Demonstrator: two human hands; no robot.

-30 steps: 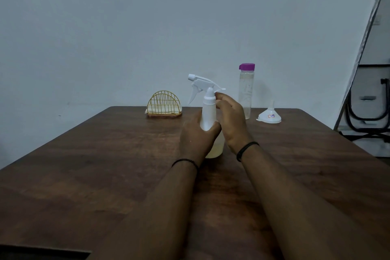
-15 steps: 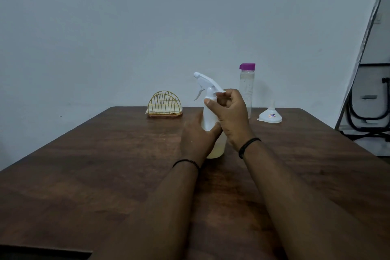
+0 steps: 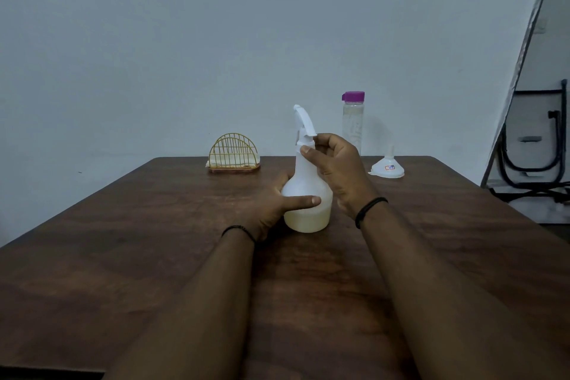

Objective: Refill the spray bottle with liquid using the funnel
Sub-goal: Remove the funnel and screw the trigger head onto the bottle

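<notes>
A person's left hand (image 3: 271,203) is gripping the spray bottle (image 3: 307,194) at mid-table while the right hand (image 3: 334,163) is pinching its trigger head (image 3: 303,125), apparently unscrewing it. The funnel (image 3: 388,166) and capped refill bottle (image 3: 353,122) are waiting untouched behind; all pouring is still to come.

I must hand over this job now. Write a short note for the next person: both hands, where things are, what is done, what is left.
Left hand holds the spray bottle body upright on the table.
Right hand grips the collar under the spray head.
Funnel sits upside down, far right; purple-capped bottle stands behind, capped.
Done: nothing poured.
Left: remove head, seat funnel, uncap, pour, reclose.
</notes>
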